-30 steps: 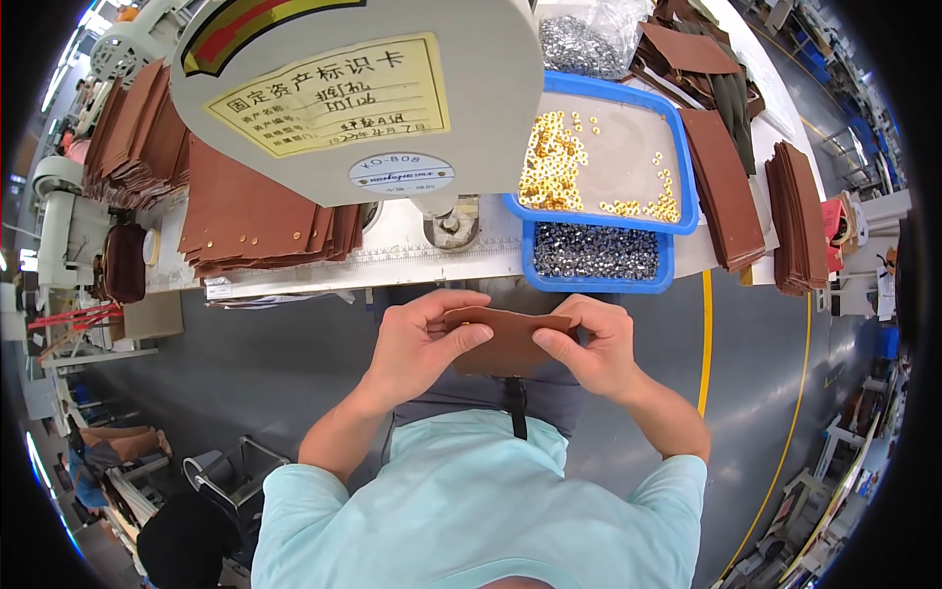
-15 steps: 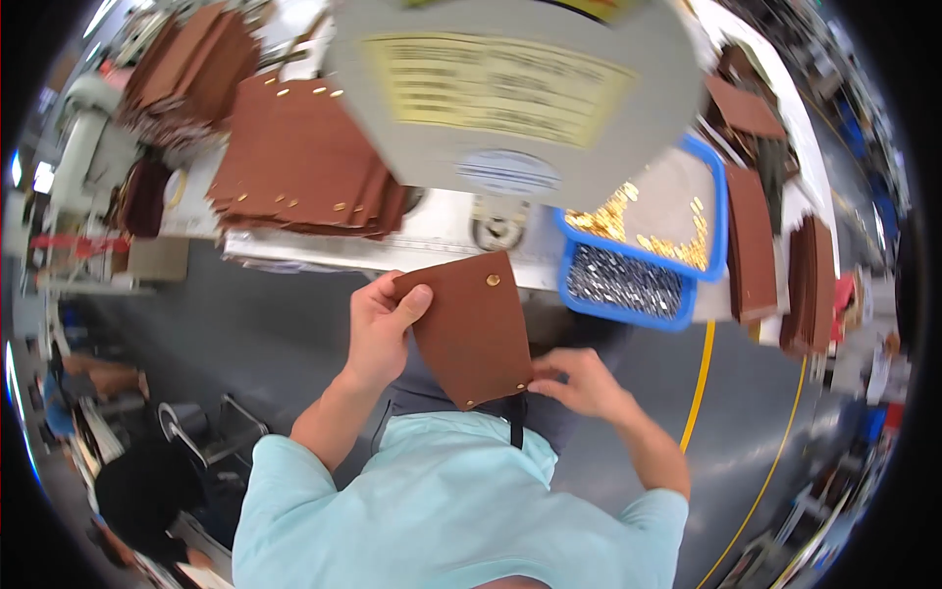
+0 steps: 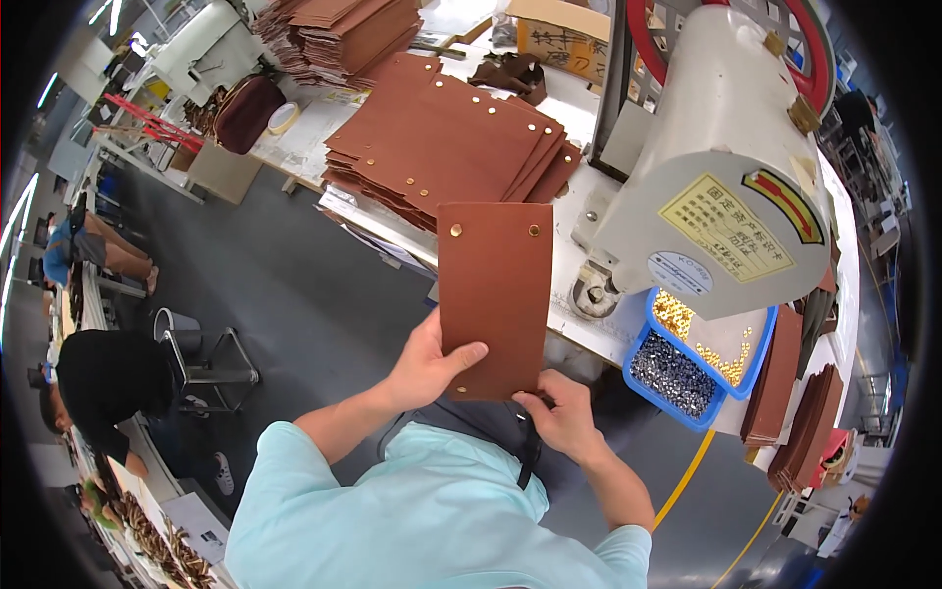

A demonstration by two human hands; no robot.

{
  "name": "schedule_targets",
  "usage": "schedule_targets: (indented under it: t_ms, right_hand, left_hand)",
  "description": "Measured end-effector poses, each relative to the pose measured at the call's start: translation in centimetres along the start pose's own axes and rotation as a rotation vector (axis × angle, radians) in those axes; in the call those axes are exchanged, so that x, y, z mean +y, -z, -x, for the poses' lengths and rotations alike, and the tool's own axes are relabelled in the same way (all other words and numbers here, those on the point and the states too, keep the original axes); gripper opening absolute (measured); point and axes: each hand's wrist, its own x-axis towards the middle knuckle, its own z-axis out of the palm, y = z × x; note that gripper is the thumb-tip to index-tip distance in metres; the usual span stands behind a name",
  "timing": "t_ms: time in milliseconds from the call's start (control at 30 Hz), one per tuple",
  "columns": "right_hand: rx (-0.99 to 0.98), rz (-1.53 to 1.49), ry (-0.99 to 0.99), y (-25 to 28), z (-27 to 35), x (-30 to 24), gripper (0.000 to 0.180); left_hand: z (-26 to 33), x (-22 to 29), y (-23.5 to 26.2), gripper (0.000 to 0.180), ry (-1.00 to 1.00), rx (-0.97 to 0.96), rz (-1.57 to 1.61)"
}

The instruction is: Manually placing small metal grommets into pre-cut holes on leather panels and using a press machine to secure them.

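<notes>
A brown leather panel (image 3: 496,304) with gold-coloured snaps at its corners stands upright in front of me, its flat face toward me. My left hand (image 3: 422,365) grips its left edge, thumb on the face and fingers behind. My right hand (image 3: 567,417) pinches the bottom right corner, covering whatever fastener is there. Just beyond the panel's top lies a stack of similar brown panels (image 3: 446,137) with snaps along their edges. Right of the panel stands a grey press machine (image 3: 721,167), its small die base (image 3: 594,292) on the white table.
Blue trays of gold caps (image 3: 721,358) and dark metal parts (image 3: 672,378) sit by the press. More brown pieces (image 3: 810,427) lie at the right edge, and a taller pile (image 3: 343,39) stands at the back. A person in black (image 3: 113,393) sits at left near a metal stool (image 3: 211,358).
My view has turned left, so the press and trays now appear farther right. The panel has been straightened from a tilt and raised, with both hands still on it.
</notes>
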Motion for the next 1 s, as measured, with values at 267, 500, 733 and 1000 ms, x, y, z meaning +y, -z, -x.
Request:
schedule_targets:
  t_ms: [267,500,733,1000]
  right_hand:
    - [-0.062,-0.115,-0.219,0.0,0.4,0.1,0.082]
    - [-0.032,-0.200,-0.342,1.1,4.3,2.5,0.059]
    - [0.050,-0.079,-0.418,4.4,8.5,3.0,0.051]
    - [0.774,0.319,-0.195,16.5,10.9,-0.7,0.013]
  left_hand:
    - [-10.3,13.1,6.8,0.042,-0.220,0.151,-0.322]
    - [-20.6,11.4,11.1,0.046,-0.030,-0.017,-0.144]
    - [-20.5,6.7,10.5,0.056,-0.150,0.195,-1.127]
    - [-13.1,3.9,9.1,0.013,-0.635,0.233,-1.011]
